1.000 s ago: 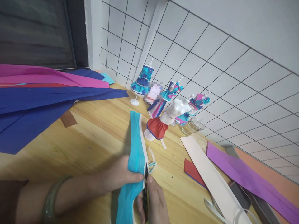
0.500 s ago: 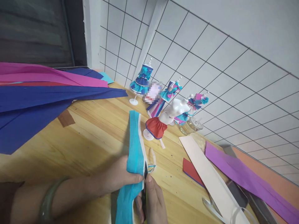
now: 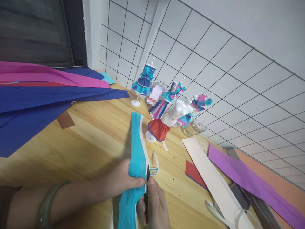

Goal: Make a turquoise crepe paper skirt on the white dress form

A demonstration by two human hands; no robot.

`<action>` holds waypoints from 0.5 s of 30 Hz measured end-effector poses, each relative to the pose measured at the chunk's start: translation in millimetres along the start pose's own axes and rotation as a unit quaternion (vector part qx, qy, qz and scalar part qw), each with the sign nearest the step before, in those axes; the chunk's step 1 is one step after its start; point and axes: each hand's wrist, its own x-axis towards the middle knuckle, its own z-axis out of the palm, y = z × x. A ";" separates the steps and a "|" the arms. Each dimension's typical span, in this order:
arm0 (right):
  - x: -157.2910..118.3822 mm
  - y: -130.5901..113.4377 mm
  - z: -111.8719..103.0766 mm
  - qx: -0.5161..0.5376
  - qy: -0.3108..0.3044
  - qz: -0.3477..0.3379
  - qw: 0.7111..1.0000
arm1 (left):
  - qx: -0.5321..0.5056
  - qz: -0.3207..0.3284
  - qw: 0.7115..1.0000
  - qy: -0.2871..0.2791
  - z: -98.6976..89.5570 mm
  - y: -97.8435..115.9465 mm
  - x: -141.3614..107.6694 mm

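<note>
Between the thumb and fingers of my left hand [image 3: 124, 178] is a long turquoise paper strip [image 3: 138, 143] with a white border along its right edge. My right hand [image 3: 157, 203] is wrapped round dark-bladed scissors [image 3: 148, 173], whose handles are mostly hidden by the fingers. The blades lie along the white border, just beside my left thumb. A thin curled white and turquoise offcut [image 3: 155, 165] lies on the table right of the blade tips. Ahead stands a small white mannequin [image 3: 179, 109] in a red gathered skirt [image 3: 158, 128] with a blue hem.
Several small dressed mannequins [image 3: 145, 78] stand near the tiled wall, with a glass jar [image 3: 194, 127] beside them. Blue paper [image 3: 47, 101] and pink paper [image 3: 59, 76] lie at left. A cream strip [image 3: 209, 178], a purple sheet [image 3: 247, 178] and a red piece [image 3: 195, 173] lie at right.
The whole view has shifted very slightly. Both hands, the scissors and the turquoise strip keep nearly the same positions relative to each other.
</note>
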 end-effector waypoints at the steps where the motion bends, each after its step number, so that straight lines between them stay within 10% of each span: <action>1: -0.1 0.0 0.0 0.000 0.002 0.000 1.000 | -0.001 0.006 1.000 -0.001 -0.3 -0.9 0.1; 15: -2.8 -3.0 4.2 0.046 0.050 0.024 0.997 | -0.011 0.029 0.999 -0.028 -3.6 -7.7 6.7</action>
